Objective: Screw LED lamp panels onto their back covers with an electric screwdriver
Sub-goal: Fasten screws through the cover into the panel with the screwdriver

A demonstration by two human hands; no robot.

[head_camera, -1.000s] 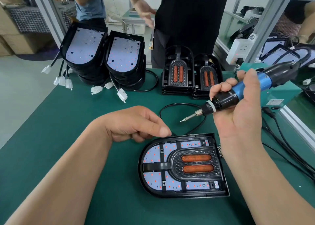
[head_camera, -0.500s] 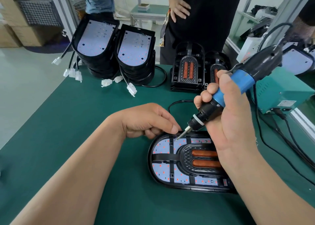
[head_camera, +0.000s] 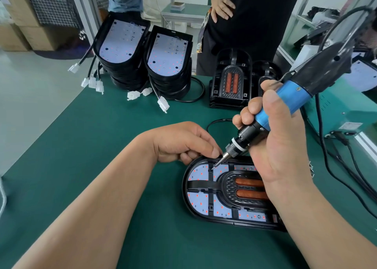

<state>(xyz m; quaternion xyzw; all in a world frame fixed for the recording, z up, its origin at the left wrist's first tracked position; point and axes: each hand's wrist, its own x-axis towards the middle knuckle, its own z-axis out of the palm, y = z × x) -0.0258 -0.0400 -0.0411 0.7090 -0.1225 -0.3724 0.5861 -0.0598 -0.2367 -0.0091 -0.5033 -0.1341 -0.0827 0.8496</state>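
A black oval lamp assembly (head_camera: 201, 189) lies on the green mat, its white LED panel dotted red under a black frame with two orange bars. My right hand (head_camera: 281, 146) grips a blue and black electric screwdriver (head_camera: 285, 102), tilted down to the left. The bit tip touches a screw point near the assembly's far rim. My left hand (head_camera: 183, 141) sits at that far rim, fingers curled, with the thumb tip right beside the bit. My right wrist hides the assembly's right end.
Two stacks of back covers with LED boards (head_camera: 122, 42) (head_camera: 168, 52) stand at the back left, white connectors (head_camera: 163, 104) trailing. Black frames (head_camera: 230, 81) are stacked behind. A teal power box (head_camera: 338, 113) and cables (head_camera: 346, 166) lie right. Two people stand beyond the table.
My right hand swung the screwdriver from level to pointing down and brought the bit onto the panel near the far rim. My left hand stayed at the rim beside it.
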